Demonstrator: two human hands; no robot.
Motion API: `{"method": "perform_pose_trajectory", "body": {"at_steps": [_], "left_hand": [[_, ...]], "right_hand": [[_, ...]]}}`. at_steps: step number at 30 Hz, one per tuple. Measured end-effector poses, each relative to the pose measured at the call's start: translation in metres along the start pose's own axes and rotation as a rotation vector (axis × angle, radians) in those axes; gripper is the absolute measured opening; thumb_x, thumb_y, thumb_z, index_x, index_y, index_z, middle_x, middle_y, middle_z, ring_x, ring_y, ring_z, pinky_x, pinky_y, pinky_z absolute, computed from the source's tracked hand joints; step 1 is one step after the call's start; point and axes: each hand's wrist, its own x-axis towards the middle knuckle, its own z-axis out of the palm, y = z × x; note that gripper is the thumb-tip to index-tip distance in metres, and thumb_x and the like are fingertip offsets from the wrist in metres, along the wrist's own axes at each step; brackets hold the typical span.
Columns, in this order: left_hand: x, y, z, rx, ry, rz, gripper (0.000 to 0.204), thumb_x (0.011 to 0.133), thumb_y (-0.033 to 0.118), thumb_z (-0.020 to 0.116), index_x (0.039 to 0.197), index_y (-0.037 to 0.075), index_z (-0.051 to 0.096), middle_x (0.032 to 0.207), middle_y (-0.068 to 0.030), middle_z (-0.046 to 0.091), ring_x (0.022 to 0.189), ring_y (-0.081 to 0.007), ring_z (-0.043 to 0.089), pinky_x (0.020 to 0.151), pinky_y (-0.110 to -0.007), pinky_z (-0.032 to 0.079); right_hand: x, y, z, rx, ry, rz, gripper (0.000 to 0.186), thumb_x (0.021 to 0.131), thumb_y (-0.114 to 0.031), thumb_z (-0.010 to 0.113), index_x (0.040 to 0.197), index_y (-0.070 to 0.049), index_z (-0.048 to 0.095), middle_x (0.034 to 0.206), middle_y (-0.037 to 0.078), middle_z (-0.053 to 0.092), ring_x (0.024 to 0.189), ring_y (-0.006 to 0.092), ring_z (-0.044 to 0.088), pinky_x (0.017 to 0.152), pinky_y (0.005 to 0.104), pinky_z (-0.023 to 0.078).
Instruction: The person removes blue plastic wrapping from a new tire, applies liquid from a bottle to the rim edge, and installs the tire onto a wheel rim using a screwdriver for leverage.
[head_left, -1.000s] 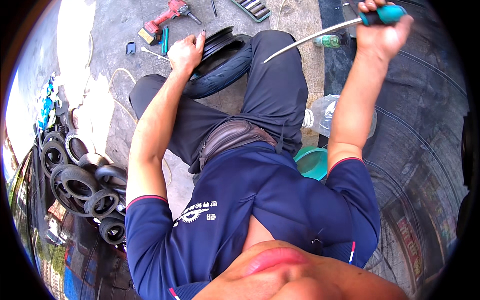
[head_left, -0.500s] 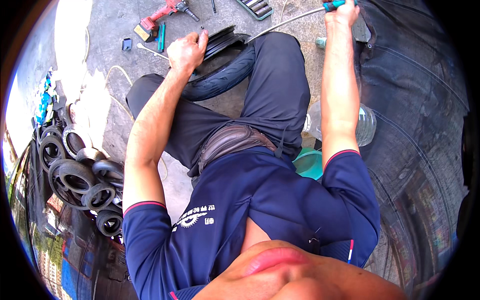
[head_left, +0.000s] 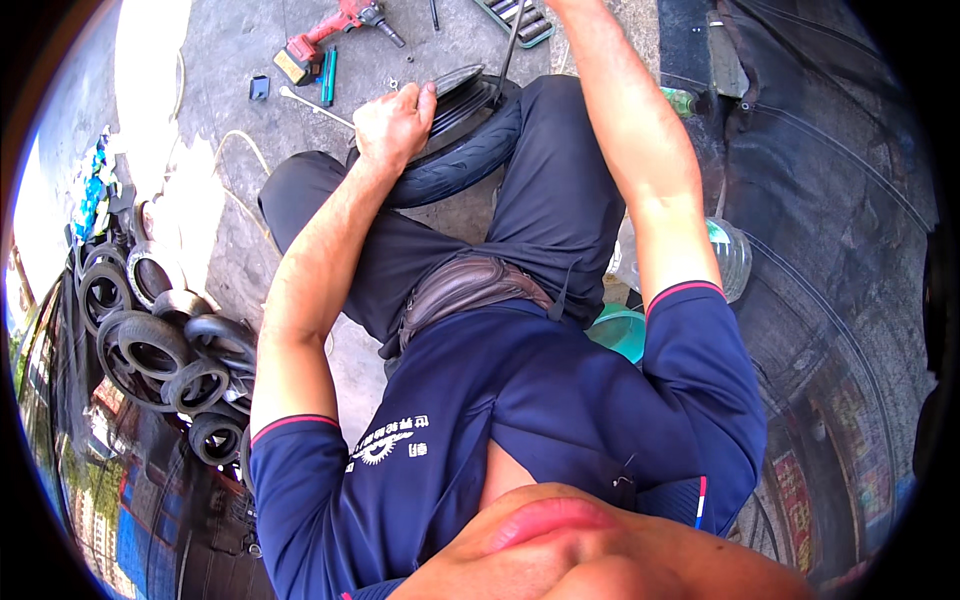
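Note:
A black tyre [head_left: 462,165] on its wheel rim [head_left: 468,108] is propped between my knees. My left hand [head_left: 393,127] is closed over the left side of the wheel, its thumb up along the edge. What its fingers press on underneath is hidden. A metal tyre lever [head_left: 512,45] stands steeply, its lower end at the right side of the rim. Its upper end runs out past the top edge. My right forearm [head_left: 640,120] reaches up beside the lever, and the right hand lies beyond the top edge.
Beyond the wheel lie a red power tool [head_left: 325,35], a teal bar [head_left: 328,77], a wrench [head_left: 315,105] and a socket tray [head_left: 520,22]. Several old tyres [head_left: 153,345] are heaped at left. A plastic jug [head_left: 732,262] and a green basin [head_left: 620,332] sit by my right hip.
My right arm has swung left and up, taking the hand out of the picture. The lever has turned from a low slant to nearly upright. My left hand and the wheel have shifted slightly right.

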Motion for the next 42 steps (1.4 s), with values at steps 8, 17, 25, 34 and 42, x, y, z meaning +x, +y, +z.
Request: {"method": "perform_pose_trajectory", "body": {"at_steps": [8, 17, 25, 34, 42], "left_hand": [[-0.011, 0.005, 0.012, 0.044, -0.063, -0.018, 0.041, 0.099, 0.037, 0.058, 0.069, 0.009, 0.065, 0.064, -0.0167, 0.068, 0.059, -0.0367, 0.069, 0.057, -0.049, 0.056], [0.014, 0.023, 0.013, 0.056, -0.325, -0.083, 0.040, 0.099, 0.037, 0.053, 0.082, 0.007, 0.074, 0.078, -0.0193, 0.073, 0.072, -0.0365, 0.073, 0.067, -0.046, 0.059], [0.024, 0.044, 0.014, -0.092, -0.330, -0.199, 0.044, 0.093, 0.039, 0.051, 0.083, 0.003, 0.076, 0.083, -0.0225, 0.074, 0.080, -0.0391, 0.074, 0.077, -0.049, 0.060], [0.034, 0.063, 0.038, -0.141, -0.177, -0.190, 0.037, 0.092, 0.033, 0.055, 0.078, 0.005, 0.075, 0.077, -0.0181, 0.074, 0.073, -0.0344, 0.074, 0.069, -0.047, 0.060], [0.018, 0.066, 0.004, -0.063, -0.241, -0.072, 0.037, 0.094, 0.032, 0.054, 0.078, 0.006, 0.074, 0.078, -0.0185, 0.074, 0.075, -0.0345, 0.075, 0.069, -0.047, 0.060]], "right_hand": [[-0.108, -0.154, 0.058, -0.025, -0.635, 0.051, 0.037, 0.099, -0.038, 0.067, 0.118, -0.008, 0.058, 0.084, 0.005, 0.061, 0.078, 0.0207, 0.064, 0.069, 0.0373, 0.052], [-0.121, -0.291, -0.046, 0.685, -0.733, -0.222, 0.035, 0.092, -0.028, 0.077, 0.111, -0.002, 0.064, 0.095, 0.009, 0.065, 0.082, 0.0191, 0.064, 0.073, 0.0317, 0.051], [-0.093, -0.389, -0.037, 0.753, -0.669, -0.177, 0.039, 0.104, -0.042, 0.058, 0.123, -0.011, 0.045, 0.101, 0.008, 0.055, 0.073, 0.0203, 0.059, 0.060, 0.0319, 0.054], [-0.166, -0.349, 0.023, 0.808, -0.621, 0.209, 0.064, 0.093, -0.046, 0.071, 0.131, 0.001, 0.050, 0.088, 0.008, 0.056, 0.075, 0.0147, 0.054, 0.065, 0.0278, 0.047], [-0.201, -0.323, 0.042, 0.531, -0.741, -0.234, 0.035, 0.089, -0.033, 0.080, 0.107, -0.005, 0.067, 0.095, 0.008, 0.065, 0.083, 0.0208, 0.064, 0.072, 0.0330, 0.052]]}}
